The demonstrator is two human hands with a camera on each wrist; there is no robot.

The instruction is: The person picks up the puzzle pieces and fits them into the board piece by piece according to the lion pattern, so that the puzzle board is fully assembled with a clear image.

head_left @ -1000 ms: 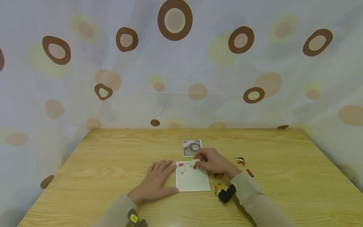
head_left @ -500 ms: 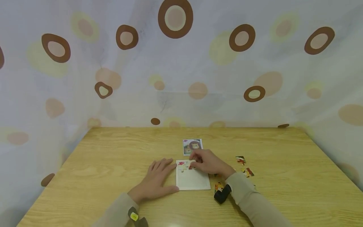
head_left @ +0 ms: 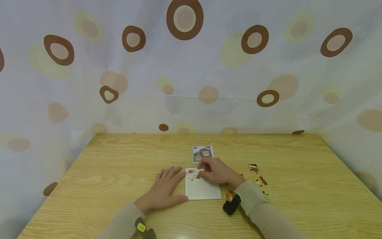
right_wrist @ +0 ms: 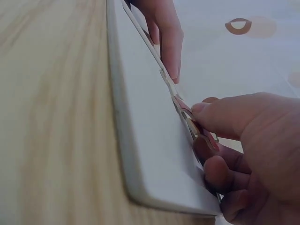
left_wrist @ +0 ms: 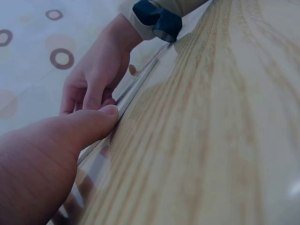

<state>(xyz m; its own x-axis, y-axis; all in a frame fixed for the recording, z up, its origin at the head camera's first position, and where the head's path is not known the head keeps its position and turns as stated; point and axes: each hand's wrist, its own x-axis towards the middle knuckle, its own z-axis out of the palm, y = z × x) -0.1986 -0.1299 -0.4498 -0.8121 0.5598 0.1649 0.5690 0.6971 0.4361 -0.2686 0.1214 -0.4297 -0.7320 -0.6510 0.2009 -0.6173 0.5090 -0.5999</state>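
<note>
The right hand [head_left: 213, 170], nearer, pinches a jigsaw piece [head_left: 198, 176] close to the puzzle tray [head_left: 204, 192]'s far edge, just right of the corner piece [head_left: 190, 172] at far left, while the left hand [head_left: 164, 191], fingers spread on the tabletop [head_left: 131, 166], touches the tray's left edge.

Head cam: we look forward and down from the near side of the white tray [head_left: 203, 191], far enough back to fit the left hand [head_left: 162, 192], right hand [head_left: 217, 170] and the patterned sheet [head_left: 185, 73] beyond. Left wrist: we're low, close, near-left of the tray, rolled, facing across to the right hand. Right wrist: low, close, near-right, rolled, facing the left hand. Both wrist views share the tray's edge.
</note>
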